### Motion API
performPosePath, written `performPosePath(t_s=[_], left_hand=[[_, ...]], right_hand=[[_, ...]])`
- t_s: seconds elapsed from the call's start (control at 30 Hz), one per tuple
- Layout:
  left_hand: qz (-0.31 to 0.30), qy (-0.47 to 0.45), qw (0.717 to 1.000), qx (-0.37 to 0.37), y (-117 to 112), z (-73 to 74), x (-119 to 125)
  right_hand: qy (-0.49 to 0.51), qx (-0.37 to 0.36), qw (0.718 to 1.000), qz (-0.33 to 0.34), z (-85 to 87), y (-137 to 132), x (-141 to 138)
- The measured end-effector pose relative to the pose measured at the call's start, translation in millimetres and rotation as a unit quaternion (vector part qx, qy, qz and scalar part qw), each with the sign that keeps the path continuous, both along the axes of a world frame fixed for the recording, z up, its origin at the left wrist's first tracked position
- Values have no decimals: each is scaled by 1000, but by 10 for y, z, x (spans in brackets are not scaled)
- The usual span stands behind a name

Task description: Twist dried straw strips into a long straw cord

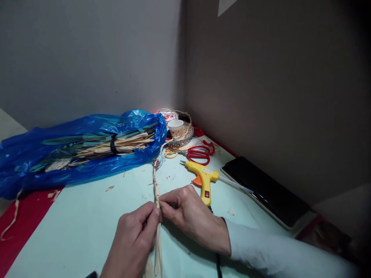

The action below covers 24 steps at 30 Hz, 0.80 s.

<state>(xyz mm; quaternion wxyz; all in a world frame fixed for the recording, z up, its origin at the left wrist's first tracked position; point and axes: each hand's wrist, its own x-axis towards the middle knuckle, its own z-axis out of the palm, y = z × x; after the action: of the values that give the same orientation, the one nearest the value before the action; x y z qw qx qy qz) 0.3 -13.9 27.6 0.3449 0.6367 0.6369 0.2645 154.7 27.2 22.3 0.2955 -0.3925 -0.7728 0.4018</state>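
Note:
A pale braid of dried plant fibre (155,178) runs from the far clutter down to my hands. My left hand (131,235) pinches the strands at the braid's near end, thumb and fingers pressed together. From the right, my right hand (188,216) grips the same spot, its fingertips closed on the braid just above the left ones. Loose flat strands (158,247) hang below the fingers toward the near edge of the view. The fingertips partly hide where the strands cross.
A blue plastic bag (95,170) with a bundle of dried leaves (124,146) lies at left. Right of the braid are a yellow glue gun (206,175), red-handled scissors (198,154) and a black case (261,189). A paper cup (175,129) stands near the wall corner.

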Motion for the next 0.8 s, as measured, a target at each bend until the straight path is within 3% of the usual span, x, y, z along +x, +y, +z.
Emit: performPosePath(t_s=[0.13, 0.37, 0.53, 0.6, 0.67, 0.73, 0.8], left_hand=[[-43, 137, 983, 110, -58, -62, 51], [-133, 376, 882, 253, -94, -224, 16], [-180, 409, 839, 311, -155, -276, 71], [-191, 382, 840, 334, -196, -235, 102], [-165, 335, 863, 340, -218, -151, 112], [-98, 257, 908, 316, -191, -51, 87], [8, 142, 960, 242, -104, 25, 32]], right_hand=[[9, -43, 999, 7, 27, 28, 13], [41, -107, 993, 28, 24, 62, 36], [100, -195, 975, 27, 6, 78, -4], [114, -225, 968, 22, 36, 74, -12], [115, -226, 967, 13, 76, 67, -9], [110, -207, 972, 11, 110, 63, 3], [111, -193, 975, 12, 119, 61, 16]])
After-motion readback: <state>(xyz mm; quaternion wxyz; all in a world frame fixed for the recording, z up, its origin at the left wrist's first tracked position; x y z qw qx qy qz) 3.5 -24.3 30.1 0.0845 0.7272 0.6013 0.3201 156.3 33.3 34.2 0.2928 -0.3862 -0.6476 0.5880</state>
